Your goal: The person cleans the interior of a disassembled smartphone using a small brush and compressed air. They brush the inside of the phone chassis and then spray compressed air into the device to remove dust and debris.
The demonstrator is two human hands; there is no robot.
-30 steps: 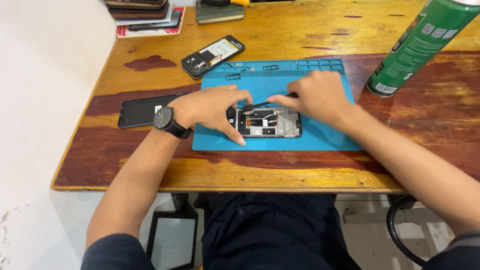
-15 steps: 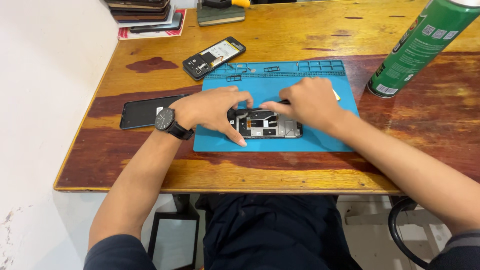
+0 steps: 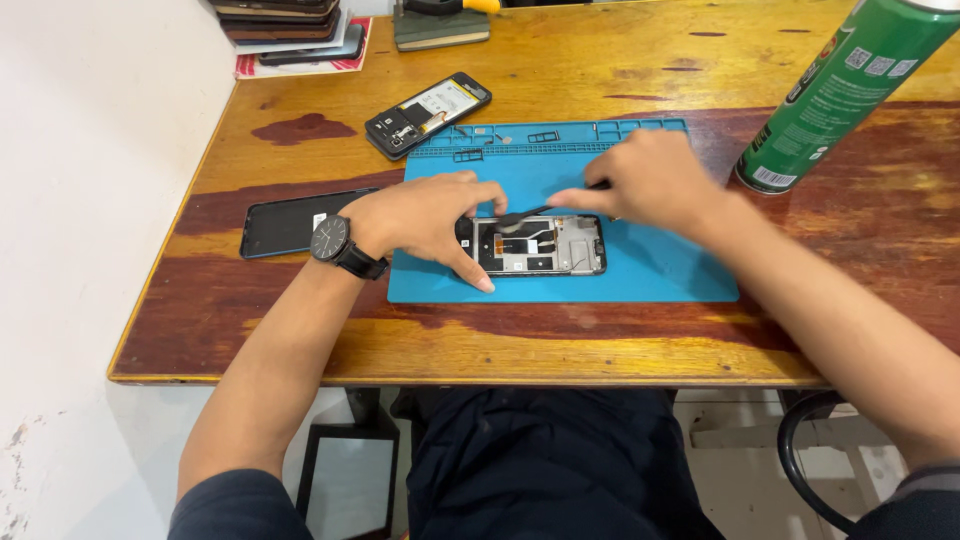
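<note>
An opened phone frame [image 3: 545,246] lies on a blue work mat [image 3: 650,270], its inner parts showing. My left hand [image 3: 425,215], with a black wristwatch [image 3: 330,240] on the wrist, rests on the frame's left end and pins it down with thumb and fingers. My right hand [image 3: 650,180] holds a thin dark tool [image 3: 530,213] whose tip touches the upper left part of the frame's inside.
A green spray can [image 3: 850,85] stands at the right of the wooden table [image 3: 560,340]. A dark phone screen panel [image 3: 290,222] lies left of the mat, another opened phone [image 3: 428,113] behind it. Stacked phones and a booklet [image 3: 290,25] sit at the back left.
My right hand has drawn back slightly to the right, uncovering more of the phone frame, with the tool tip still on it. My left hand stays on the frame's left end.
</note>
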